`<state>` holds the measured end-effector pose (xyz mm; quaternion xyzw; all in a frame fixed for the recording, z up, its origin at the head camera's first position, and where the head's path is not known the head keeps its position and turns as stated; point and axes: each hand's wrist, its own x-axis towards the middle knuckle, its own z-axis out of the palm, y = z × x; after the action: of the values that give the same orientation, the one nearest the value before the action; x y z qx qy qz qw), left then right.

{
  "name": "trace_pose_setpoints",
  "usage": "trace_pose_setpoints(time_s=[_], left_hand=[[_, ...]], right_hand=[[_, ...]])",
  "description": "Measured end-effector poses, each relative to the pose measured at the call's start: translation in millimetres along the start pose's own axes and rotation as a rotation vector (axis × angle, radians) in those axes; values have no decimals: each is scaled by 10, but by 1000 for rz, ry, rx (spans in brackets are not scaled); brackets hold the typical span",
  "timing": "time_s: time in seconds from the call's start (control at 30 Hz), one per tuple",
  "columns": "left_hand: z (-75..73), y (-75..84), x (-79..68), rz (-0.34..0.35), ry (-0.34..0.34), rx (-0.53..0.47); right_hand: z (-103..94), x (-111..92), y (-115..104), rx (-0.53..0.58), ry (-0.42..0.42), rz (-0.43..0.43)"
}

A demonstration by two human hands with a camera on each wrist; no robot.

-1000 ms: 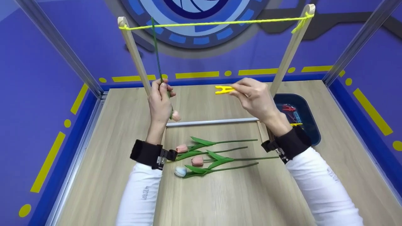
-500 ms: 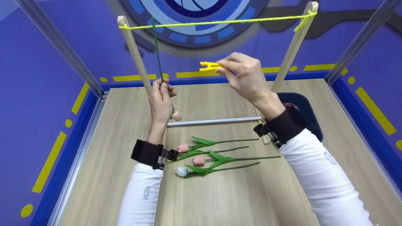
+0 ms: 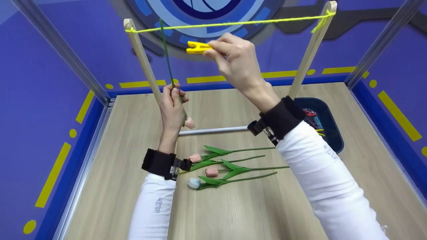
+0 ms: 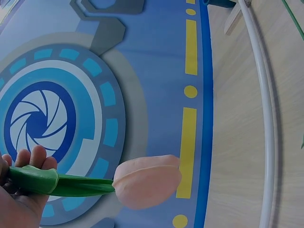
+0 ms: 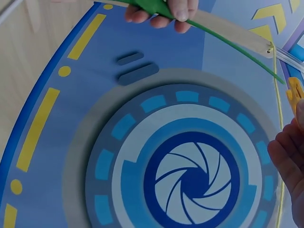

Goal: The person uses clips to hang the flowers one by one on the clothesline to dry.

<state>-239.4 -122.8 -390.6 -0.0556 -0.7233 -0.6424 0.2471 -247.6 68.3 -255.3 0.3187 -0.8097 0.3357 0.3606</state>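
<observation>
My left hand (image 3: 171,106) grips an artificial pink tulip (image 4: 147,183), head down. Its green stem (image 3: 166,56) points up, and the tip crosses the yellow string (image 3: 250,23) near the left post; whether they touch I cannot tell. Between thumb and fingertips, my right hand (image 3: 238,63) pinches a yellow clothespin (image 3: 198,47). The clothespin's forked end faces left toward the stem, a little below the string. In the right wrist view the clothespin (image 5: 295,90) appears close to the stem's tip.
Two wooden posts (image 3: 143,60) carry the string, joined low down by a grey rod (image 3: 213,130). Several tulips, including a pale blue one (image 3: 193,183), lie on the table (image 3: 227,213). A dark bin (image 3: 337,136) with more clothespins stands at right, partly behind the right arm.
My right hand has risen and moved left with the clothespin, toward the stem and string. My left hand and its tulip have stayed nearly still.
</observation>
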Motion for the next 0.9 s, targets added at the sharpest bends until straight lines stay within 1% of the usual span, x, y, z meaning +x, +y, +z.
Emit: trace_pose_setpoints(time_s=[0.23,0.5,0.6,0.7,0.9], left_hand=[[29,-9,3,-3,11,6],[67,-19,3,-4,15,18],[85,-23,21,5,5,24],[92,-37,26,13,0,26],[77,-69,-9,-1,2,12]], right_hand=[[39,251,-146,0,-29,45],[106,479,-251,-40,-138,151],[127,543,-267,-78,-179,179],[162,588,-286,-112,-219,188],[239,637,-349,-164,-299,199]])
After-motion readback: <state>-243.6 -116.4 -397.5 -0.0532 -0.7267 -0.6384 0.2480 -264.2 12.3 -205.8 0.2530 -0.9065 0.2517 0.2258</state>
